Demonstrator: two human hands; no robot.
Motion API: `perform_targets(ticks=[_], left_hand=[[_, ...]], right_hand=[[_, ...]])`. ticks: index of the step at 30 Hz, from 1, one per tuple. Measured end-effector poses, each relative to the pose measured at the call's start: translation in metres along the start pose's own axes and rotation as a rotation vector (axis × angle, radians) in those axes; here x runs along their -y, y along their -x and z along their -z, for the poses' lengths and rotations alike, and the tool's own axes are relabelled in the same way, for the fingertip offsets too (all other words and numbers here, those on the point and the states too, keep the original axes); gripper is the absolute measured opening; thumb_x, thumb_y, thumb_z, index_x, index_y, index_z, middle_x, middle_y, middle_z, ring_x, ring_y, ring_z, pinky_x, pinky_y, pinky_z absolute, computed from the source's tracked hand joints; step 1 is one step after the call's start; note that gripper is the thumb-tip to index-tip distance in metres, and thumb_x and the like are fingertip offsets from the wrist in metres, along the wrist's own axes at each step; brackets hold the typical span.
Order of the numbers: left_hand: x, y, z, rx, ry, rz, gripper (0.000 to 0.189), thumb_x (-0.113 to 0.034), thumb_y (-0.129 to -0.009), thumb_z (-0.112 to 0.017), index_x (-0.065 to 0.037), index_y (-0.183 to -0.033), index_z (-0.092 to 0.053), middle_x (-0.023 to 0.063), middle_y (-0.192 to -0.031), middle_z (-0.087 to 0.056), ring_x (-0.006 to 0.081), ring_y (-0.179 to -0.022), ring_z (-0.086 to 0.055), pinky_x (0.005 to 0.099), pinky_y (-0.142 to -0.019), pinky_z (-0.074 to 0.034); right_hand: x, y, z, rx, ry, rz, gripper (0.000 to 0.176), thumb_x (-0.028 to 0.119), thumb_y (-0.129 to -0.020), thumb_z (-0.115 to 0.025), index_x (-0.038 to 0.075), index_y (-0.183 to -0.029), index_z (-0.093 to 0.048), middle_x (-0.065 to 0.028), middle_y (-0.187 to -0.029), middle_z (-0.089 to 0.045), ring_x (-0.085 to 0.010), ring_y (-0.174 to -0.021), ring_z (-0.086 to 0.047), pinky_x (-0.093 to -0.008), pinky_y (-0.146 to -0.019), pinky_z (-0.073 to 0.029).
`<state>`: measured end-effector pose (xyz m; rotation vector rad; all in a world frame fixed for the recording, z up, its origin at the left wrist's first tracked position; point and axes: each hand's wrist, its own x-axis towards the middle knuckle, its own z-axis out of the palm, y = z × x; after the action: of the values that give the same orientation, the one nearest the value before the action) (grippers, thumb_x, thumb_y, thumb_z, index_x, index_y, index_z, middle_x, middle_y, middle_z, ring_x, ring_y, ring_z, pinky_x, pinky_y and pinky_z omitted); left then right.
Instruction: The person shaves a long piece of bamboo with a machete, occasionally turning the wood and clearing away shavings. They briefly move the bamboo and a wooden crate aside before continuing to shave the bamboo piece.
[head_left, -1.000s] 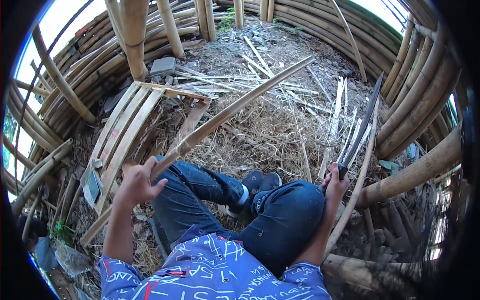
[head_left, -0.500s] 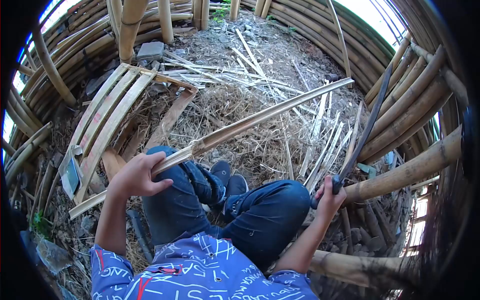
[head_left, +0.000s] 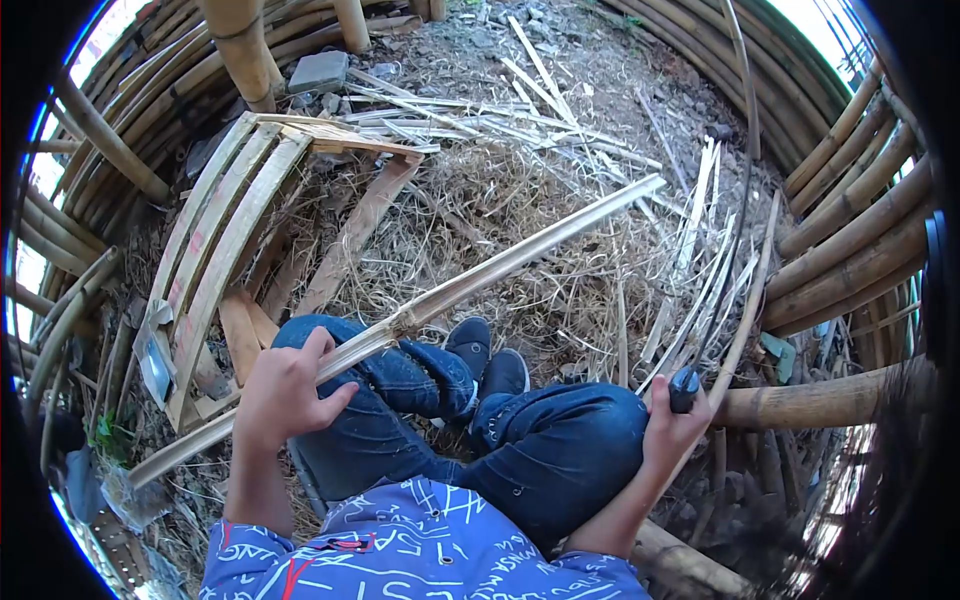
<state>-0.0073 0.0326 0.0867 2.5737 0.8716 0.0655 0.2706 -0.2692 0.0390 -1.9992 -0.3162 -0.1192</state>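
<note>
My left hand (head_left: 292,395) is closed around a long split bamboo piece (head_left: 535,245) near its lower end. The piece lies slanted over my left knee, its pale hollow side showing and a node just beyond my fingers. Beside my right knee, my right hand (head_left: 680,428) grips the dark handle of a machete (head_left: 684,390). Its blade points up and away, seen almost edge-on as a thin dark line. The blade is apart from the bamboo.
A slatted wooden crate (head_left: 235,225) lies tipped at the left. Bamboo strips (head_left: 690,240) and shavings (head_left: 480,210) litter the ground ahead. A thick bamboo pole (head_left: 810,402) runs close by my right hand. Stacked bamboo poles (head_left: 850,235) line the sides.
The view has shifted. The bamboo piece's far end is lower, with my left hand still on it. The machete has turned from showing its broad side to nearly edge-on.
</note>
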Motion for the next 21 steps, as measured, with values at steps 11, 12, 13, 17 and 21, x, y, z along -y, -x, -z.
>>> perform_targets(ticks=[11,12,13,17,21], left_hand=[[-0.042,-0.061,-0.031,0.186,0.273,-0.025,0.032,-0.030,-0.086,-0.067,-0.002,-0.093,-0.056,0.0200,-0.070,-0.061,0.0384,-0.067,-0.062,0.0405,-0.060,-0.047],[-0.048,-0.065,-0.032,0.185,0.292,-0.034,0.031,-0.030,-0.086,-0.067,-0.002,-0.093,-0.056,0.0193,-0.069,-0.061,0.0376,-0.066,-0.062,0.0396,-0.059,-0.046],[-0.051,-0.069,-0.034,0.141,0.300,-0.086,0.030,-0.026,-0.084,-0.070,-0.002,-0.093,-0.056,0.0170,-0.066,-0.060,0.0339,-0.061,-0.062,0.0373,-0.056,-0.046],[-0.075,-0.079,-0.034,0.089,0.262,-0.071,0.032,-0.022,-0.078,-0.077,-0.001,-0.092,-0.057,0.0129,-0.061,-0.058,0.0245,-0.053,-0.059,0.0338,-0.053,-0.044],[-0.084,-0.082,-0.043,0.070,0.333,-0.125,0.030,-0.021,-0.078,-0.077,-0.002,-0.091,-0.058,0.0081,-0.056,-0.055,0.0139,-0.049,-0.053,0.0302,-0.048,-0.041]], right_hand=[[-0.001,-0.026,-0.031,0.201,-0.162,-0.136,0.040,0.038,-0.083,-0.075,0.001,-0.078,-0.059,0.0033,-0.062,-0.050,-0.0049,-0.057,-0.044,-0.0237,-0.051,-0.034],[-0.002,-0.028,-0.035,0.252,-0.219,-0.142,0.043,0.042,-0.084,-0.074,0.001,-0.078,-0.059,0.0035,-0.061,-0.049,-0.0044,-0.057,-0.044,-0.0235,-0.050,-0.033],[0.002,-0.030,-0.040,0.240,-0.186,-0.122,0.048,0.047,-0.083,-0.073,0.002,-0.076,-0.059,0.0034,-0.057,-0.046,-0.0050,-0.055,-0.043,-0.0250,-0.049,-0.033],[0.015,-0.033,-0.041,0.263,-0.038,-0.013,0.050,0.051,-0.079,-0.074,0.002,-0.073,-0.062,-0.0011,-0.051,-0.048,-0.0115,-0.048,-0.047,-0.0293,-0.048,-0.037],[0.017,-0.032,-0.039,0.266,0.122,0.121,0.053,0.055,-0.073,-0.076,0.003,-0.076,-0.066,-0.0105,-0.056,-0.057,-0.0276,-0.052,-0.061,-0.0356,-0.050,-0.044]])
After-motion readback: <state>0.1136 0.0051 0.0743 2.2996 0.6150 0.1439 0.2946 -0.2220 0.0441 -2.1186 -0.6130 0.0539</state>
